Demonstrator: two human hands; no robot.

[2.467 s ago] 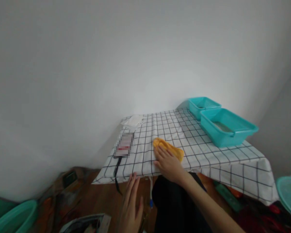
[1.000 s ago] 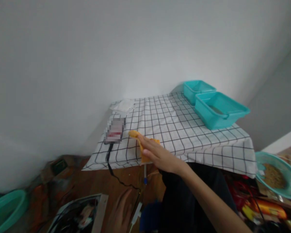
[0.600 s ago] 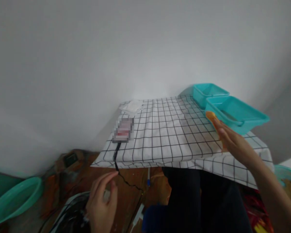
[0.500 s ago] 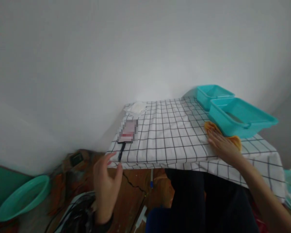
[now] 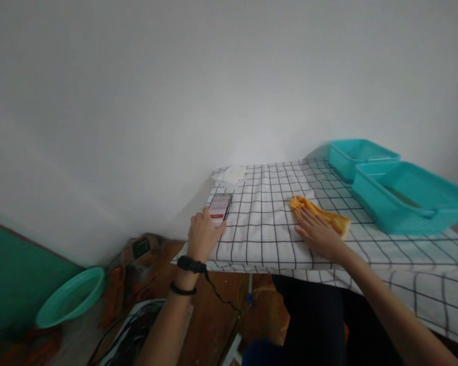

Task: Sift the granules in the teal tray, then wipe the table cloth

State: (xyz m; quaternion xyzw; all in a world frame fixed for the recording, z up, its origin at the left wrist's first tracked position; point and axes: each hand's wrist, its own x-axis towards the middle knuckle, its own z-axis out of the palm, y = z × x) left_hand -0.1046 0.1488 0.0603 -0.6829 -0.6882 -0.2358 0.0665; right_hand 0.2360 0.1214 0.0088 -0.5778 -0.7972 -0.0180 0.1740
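My right hand [image 5: 317, 235] lies flat with fingers stretched out on an orange cloth [image 5: 320, 214], pressing it onto the white black-checked tablecloth [image 5: 267, 229]. My left hand [image 5: 203, 234] rests at the table's left edge with its fingers curled round the near end of a phone [image 5: 219, 208] that lies on the cloth; a black cable [image 5: 217, 295] hangs from the phone below the table edge. A black band is on my left wrist.
Two teal plastic trays [image 5: 400, 195] stand at the table's right back, against the white wall. A folded white paper [image 5: 232, 174] lies at the back left corner. On the floor, a teal basin [image 5: 72, 297] at the left and clutter under the table.
My right hand has slid the orange cloth left from beside the teal tray toward the table's middle. My left hand has risen from the floor clutter onto the phone.
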